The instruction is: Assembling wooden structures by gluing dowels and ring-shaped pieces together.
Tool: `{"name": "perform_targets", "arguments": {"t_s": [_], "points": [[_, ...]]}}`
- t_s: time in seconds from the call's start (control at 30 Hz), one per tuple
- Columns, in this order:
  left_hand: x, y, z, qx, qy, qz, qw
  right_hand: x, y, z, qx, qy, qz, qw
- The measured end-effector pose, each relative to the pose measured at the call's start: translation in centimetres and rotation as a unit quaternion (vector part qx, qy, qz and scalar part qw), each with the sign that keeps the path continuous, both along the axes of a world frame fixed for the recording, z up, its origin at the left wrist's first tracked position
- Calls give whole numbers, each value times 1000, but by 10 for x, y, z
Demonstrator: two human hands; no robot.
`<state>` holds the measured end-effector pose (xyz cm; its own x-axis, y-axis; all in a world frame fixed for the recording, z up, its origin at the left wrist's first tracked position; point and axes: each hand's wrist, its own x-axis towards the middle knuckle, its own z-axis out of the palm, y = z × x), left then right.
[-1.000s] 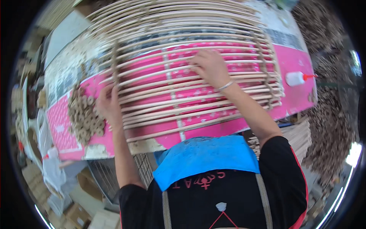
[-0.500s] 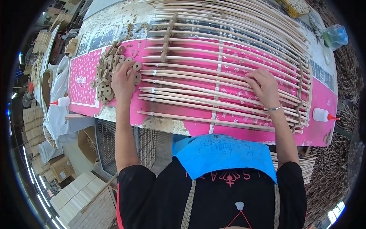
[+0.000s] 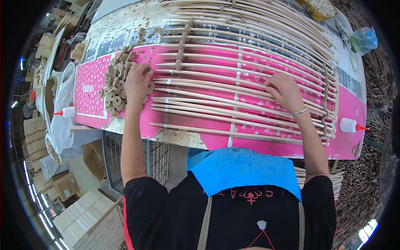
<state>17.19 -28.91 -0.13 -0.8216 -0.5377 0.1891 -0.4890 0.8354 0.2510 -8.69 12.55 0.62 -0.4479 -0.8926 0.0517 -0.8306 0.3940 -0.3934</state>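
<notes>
My left hand (image 3: 136, 86) is at the right edge of a pile of brown ring-shaped discs (image 3: 117, 100). Its fingers are curled in, and whatever they pinch is hidden. Further right, my right hand (image 3: 286, 95) pinches one of the long pale wooden sticks (image 3: 216, 81) between thumb and fingers. Several such sticks lie side by side across the table, tapered ends to the left. Some near ones carry white dabs close to those ends. Farther back, a row of discs (image 3: 181, 49) sits on the sticks near their left ends, and another row (image 3: 324, 93) crosses them at the right.
A pink patterned sheet (image 3: 89, 93) covers the near part of the worn table. White bottles with red tips stand at the left (image 3: 69, 111) and right (image 3: 348, 125). A plastic bag (image 3: 364, 41) lies at the far right edge. Stick bundles (image 3: 375, 166) are heaped beyond the table.
My left hand has shifted slightly among the discs, its fingers drawn closer together. My right hand has moved a little to the left and stays at the sticks.
</notes>
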Motion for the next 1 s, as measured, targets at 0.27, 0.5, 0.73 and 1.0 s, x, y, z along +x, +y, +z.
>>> {"name": "perform_targets", "arguments": {"t_s": [0.27, 0.5, 0.73, 1.0], "points": [[11, 9, 2, 482, 214, 120, 841, 4, 7, -2, -77, -46, 10, 996], [14, 7, 1, 556, 252, 120, 783, 7, 8, -1, -97, -73, 0, 993], [1, 18, -2, 568, 307, 89, 758, 8, 11, 2, -104, -87, 3, 991], [-21, 61, 8, 543, 349, 79, 759, 16, 2, 4, -138, -201, -56, 968]]}}
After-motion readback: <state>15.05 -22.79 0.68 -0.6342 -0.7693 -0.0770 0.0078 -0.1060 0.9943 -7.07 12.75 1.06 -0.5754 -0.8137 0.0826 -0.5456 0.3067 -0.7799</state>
